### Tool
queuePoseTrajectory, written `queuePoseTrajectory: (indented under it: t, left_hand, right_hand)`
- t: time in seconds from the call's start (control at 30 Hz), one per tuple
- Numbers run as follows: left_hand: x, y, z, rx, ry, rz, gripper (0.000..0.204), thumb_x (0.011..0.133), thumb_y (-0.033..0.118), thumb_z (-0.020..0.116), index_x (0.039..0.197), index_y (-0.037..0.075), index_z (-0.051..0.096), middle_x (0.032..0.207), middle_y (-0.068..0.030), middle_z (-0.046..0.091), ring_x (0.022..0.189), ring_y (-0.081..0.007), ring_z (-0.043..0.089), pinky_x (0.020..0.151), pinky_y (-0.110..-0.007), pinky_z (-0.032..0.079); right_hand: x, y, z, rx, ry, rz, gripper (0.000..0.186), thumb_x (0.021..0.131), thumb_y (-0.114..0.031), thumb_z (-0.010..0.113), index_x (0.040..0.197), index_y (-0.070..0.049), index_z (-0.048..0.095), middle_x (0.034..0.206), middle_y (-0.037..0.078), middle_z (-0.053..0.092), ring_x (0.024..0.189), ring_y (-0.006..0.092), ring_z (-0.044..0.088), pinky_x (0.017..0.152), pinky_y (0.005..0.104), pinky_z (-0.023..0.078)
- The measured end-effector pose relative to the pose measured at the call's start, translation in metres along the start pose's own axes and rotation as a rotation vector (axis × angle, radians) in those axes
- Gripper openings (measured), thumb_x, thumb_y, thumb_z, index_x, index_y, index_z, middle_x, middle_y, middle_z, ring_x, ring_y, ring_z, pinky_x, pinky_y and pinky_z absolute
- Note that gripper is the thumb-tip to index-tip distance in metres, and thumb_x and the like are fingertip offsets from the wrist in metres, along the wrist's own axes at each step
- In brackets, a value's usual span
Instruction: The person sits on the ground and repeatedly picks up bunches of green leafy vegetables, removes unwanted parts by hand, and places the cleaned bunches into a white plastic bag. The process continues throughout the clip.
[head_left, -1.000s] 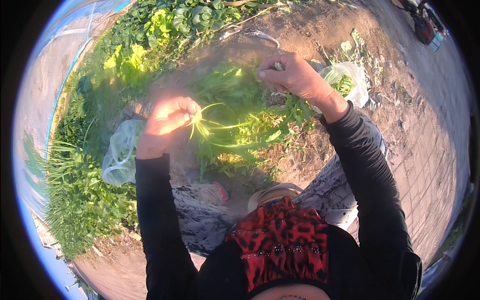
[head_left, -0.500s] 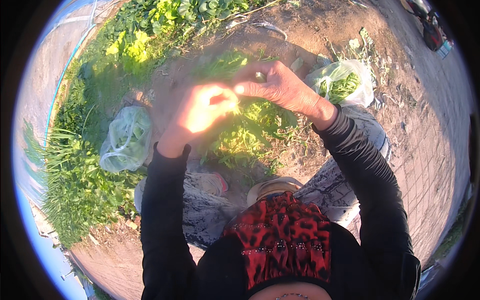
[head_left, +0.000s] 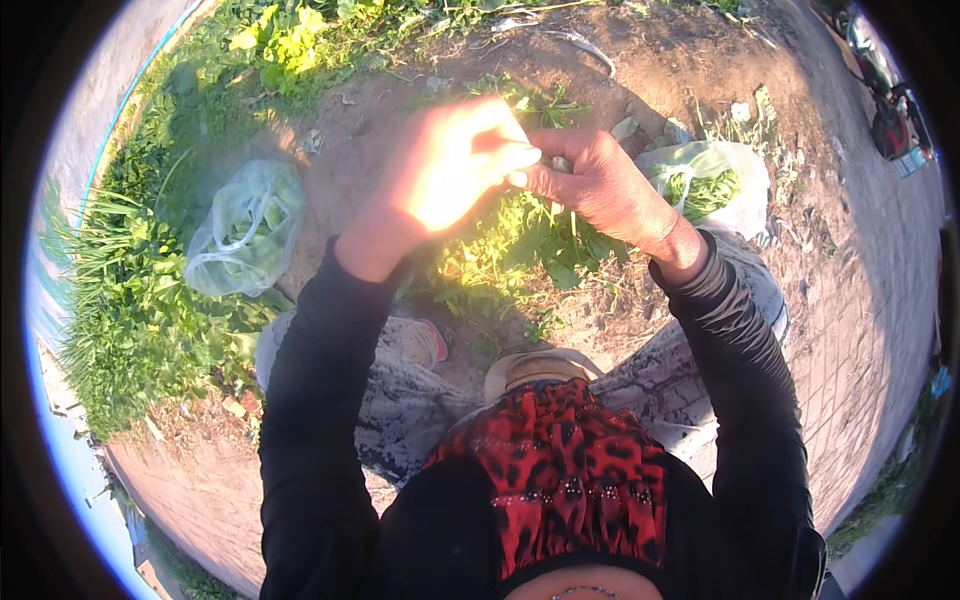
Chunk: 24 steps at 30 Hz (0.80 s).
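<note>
My left hand (head_left: pixel 455 165), washed out by glare, has its fingers closed at my right hand's fingertips; what it holds is unclear. My right hand (head_left: pixel 590 190) is also pinched, with a small pale thing between its fingers that I cannot make out. Leafy greens (head_left: pixel 490 255) lie on the ground beneath both hands. A translucent plastic bag of greens (head_left: pixel 245 230) sits to the left, and a second bag of greens (head_left: pixel 705 180) is beside my right hand.
Planted greens (head_left: pixel 130 310) border the left and far side, with a blue hose (head_left: pixel 115 140) beyond. Bare soil (head_left: pixel 690 70) lies ahead. Paving (head_left: pixel 840 370) runs along the right, where a dark wheeled object (head_left: pixel 890 120) stands. My legs straddle a tan round object (head_left: pixel 530 370).
My left hand has risen and moved right to meet my right hand. The pale green stems seen in it a second ago are now hidden in glare.
</note>
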<state>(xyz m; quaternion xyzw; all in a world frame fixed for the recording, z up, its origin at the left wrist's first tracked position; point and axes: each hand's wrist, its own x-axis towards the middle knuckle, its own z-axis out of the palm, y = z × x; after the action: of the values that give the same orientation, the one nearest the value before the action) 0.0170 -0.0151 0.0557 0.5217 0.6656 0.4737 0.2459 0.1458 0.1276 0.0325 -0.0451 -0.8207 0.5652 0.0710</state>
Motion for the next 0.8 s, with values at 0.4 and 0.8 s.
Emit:
queuePoseTrajectory:
  t: [0.4, 0.8]
  left_hand:
    - [0.001, -0.146, -0.047, -0.243, 0.555, -0.534, 0.017, 0.091, 0.023, 0.063, 0.089, 0.006, 0.061, 0.071, 0.0003, 0.061, 0.060, -0.0087, 0.057, 0.052, -0.024, 0.043]
    - [0.055, -0.263, 0.009, 0.486, 0.475, -0.485, 0.020, 0.084, 0.022, 0.060, 0.081, 0.003, 0.065, 0.076, -0.0166, 0.065, 0.070, -0.0350, 0.062, 0.065, -0.042, 0.047]
  right_hand:
    - [-0.010, 0.001, -0.070, -0.459, 0.466, -0.007, 0.019, 0.083, -0.018, 0.072, 0.086, -0.002, 0.065, 0.069, 0.002, 0.051, 0.063, 0.0087, 0.046, 0.058, 0.0260, 0.040]
    - [-0.023, -0.011, -0.117, -0.364, 0.768, 0.292, 0.027, 0.083, -0.023, 0.072, 0.074, 0.000, 0.060, 0.058, 0.003, 0.052, 0.054, 0.0082, 0.044, 0.052, 0.0276, 0.039]
